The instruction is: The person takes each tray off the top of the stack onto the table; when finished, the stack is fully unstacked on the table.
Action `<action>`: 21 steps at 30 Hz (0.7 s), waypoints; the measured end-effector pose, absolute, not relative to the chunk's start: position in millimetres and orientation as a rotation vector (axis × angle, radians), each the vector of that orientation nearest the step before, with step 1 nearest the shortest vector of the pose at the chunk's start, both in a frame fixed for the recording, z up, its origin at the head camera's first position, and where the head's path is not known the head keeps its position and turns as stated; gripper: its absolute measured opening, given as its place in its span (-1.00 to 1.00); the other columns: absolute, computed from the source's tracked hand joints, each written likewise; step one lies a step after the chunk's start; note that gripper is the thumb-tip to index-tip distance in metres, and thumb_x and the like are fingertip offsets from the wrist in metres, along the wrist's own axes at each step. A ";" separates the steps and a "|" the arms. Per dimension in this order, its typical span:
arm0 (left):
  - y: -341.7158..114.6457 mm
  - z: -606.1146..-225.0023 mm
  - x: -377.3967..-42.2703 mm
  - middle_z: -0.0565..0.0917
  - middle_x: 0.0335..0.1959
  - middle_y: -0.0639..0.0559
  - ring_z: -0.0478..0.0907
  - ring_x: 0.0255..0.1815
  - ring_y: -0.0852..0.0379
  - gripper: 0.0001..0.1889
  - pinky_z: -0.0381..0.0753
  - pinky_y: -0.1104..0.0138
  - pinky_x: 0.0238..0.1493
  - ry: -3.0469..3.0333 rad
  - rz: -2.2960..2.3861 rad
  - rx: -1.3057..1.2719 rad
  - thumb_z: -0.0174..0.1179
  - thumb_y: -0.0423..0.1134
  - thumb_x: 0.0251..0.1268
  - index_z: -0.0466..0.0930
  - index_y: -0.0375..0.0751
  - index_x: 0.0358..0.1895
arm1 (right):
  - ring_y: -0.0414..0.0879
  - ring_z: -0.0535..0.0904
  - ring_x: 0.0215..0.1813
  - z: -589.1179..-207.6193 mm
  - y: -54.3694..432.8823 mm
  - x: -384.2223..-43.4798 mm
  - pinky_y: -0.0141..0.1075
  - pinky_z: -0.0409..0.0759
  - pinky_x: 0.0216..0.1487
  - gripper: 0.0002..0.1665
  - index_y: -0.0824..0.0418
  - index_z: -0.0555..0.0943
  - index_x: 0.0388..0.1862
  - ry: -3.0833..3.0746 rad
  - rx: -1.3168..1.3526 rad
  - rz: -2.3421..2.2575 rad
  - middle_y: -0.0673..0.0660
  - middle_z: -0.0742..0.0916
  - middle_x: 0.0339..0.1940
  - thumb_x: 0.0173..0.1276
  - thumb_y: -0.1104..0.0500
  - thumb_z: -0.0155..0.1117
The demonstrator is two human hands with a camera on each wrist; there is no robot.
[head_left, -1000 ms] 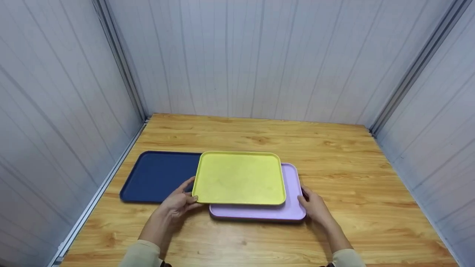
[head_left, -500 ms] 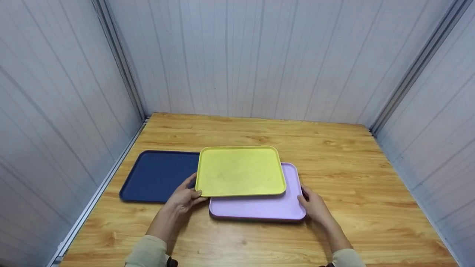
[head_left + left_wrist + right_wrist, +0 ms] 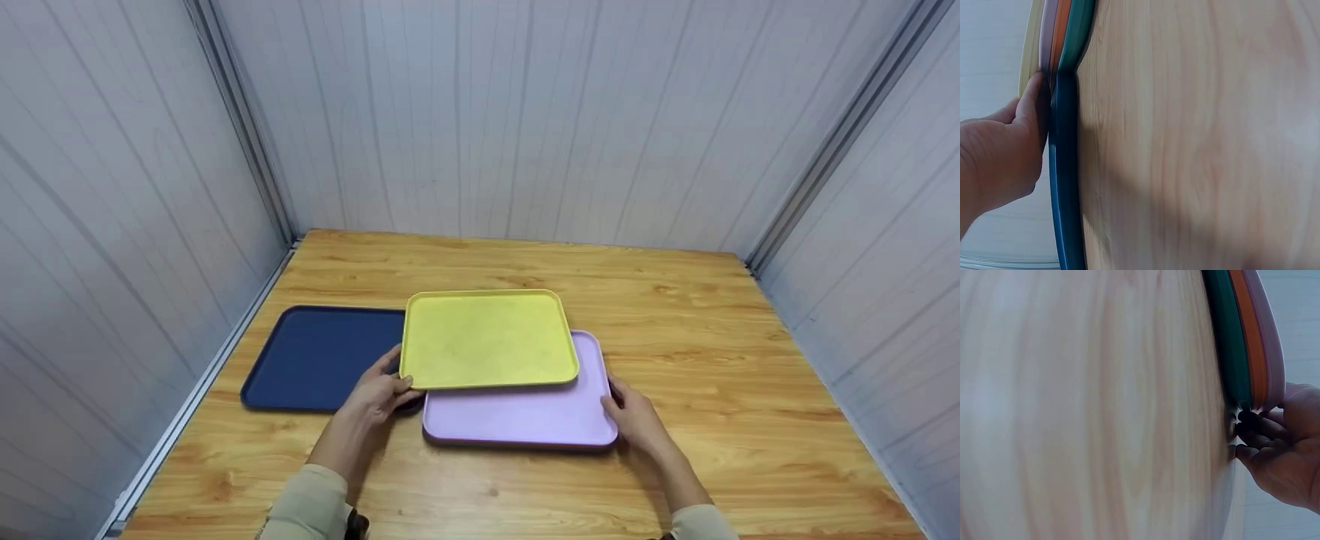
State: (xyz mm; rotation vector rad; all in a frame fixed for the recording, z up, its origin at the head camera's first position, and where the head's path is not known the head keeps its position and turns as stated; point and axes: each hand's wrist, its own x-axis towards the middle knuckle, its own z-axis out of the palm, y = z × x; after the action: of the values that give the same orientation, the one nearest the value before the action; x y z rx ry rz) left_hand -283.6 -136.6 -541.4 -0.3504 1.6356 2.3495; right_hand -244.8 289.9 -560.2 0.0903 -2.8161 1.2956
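While the left hand (image 3: 376,395) is pinching the yellow tray (image 3: 487,337) by its near left corner, over the purple tray (image 3: 525,420), the right hand (image 3: 637,421) is gripping the purple one's right edge; I think the left hand should be holding its tray level, without scraping.

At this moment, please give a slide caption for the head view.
Left hand holds yellow tray over lilac tray; right hand at lilac tray's edge; blue tray at left.
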 end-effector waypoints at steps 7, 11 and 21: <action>-132.7 -541.4 -289.8 0.34 0.33 -0.54 0.60 0.01 -0.08 -0.17 0.64 0.09 0.09 1.646 2.361 -0.368 -0.09 -0.74 0.36 -0.02 -0.17 0.64 | 0.33 0.35 0.42 -559.7 291.3 -246.0 0.11 0.24 0.45 -0.38 0.52 0.29 0.47 -2.838 0.072 1.297 0.50 0.47 0.37 0.52 0.30 0.13; -130.8 -541.1 -293.2 0.31 0.36 -0.57 0.61 0.03 -0.06 -0.17 0.66 0.13 0.07 1.658 2.367 -0.356 -0.10 -0.74 0.35 -0.05 -0.19 0.65 | 0.34 0.34 0.42 -559.0 291.4 -245.7 0.12 0.25 0.45 -0.38 0.52 0.29 0.47 -2.832 0.077 1.300 0.51 0.46 0.37 0.52 0.30 0.13; -130.8 -540.9 -300.6 0.35 0.34 -0.53 0.58 0.04 -0.05 -0.18 0.65 0.17 0.09 1.675 2.353 -0.395 -0.10 -0.73 0.37 -0.02 -0.17 0.65 | 0.31 0.35 0.42 -559.8 287.8 -245.6 0.09 0.27 0.44 -0.39 0.50 0.29 0.48 -2.804 0.076 1.339 0.49 0.47 0.38 0.52 0.33 0.13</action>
State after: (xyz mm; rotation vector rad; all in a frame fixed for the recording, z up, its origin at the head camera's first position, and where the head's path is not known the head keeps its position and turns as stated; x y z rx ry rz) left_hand -300.6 -130.8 -540.9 -0.3952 1.6747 2.3528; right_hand -245.6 287.8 -559.8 0.0755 -2.8040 1.3388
